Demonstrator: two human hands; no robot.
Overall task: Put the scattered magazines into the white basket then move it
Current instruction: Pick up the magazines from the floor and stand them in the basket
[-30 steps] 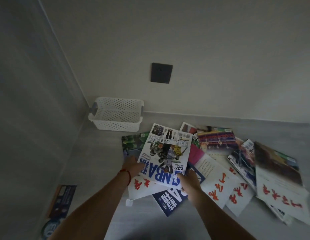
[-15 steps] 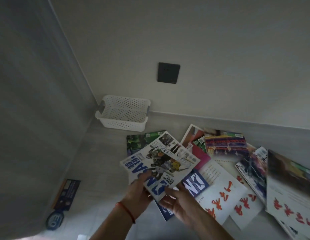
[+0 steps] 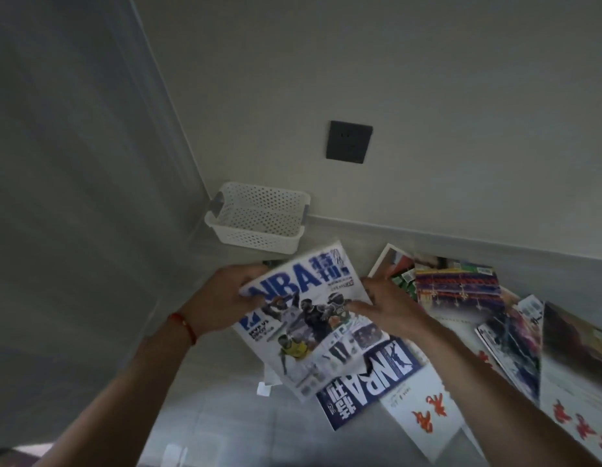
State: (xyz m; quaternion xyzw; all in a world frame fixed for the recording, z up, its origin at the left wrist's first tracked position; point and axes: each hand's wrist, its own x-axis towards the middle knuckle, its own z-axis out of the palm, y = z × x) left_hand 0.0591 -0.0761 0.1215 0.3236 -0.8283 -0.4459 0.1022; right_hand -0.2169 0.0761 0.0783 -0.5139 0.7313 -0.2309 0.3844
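Gripping the white NBA magazine (image 3: 313,318) off the floor, left hand (image 3: 222,303) curled round its top-left corner, right hand (image 3: 388,306) pinching the right edge. Sitting just beyond the grip, against the wall corner: white basket (image 3: 259,220), nothing visible inside; more magazines (image 3: 457,288) scattered right of the grip. Likely to buckle or slip free, being limp and held only at the edges
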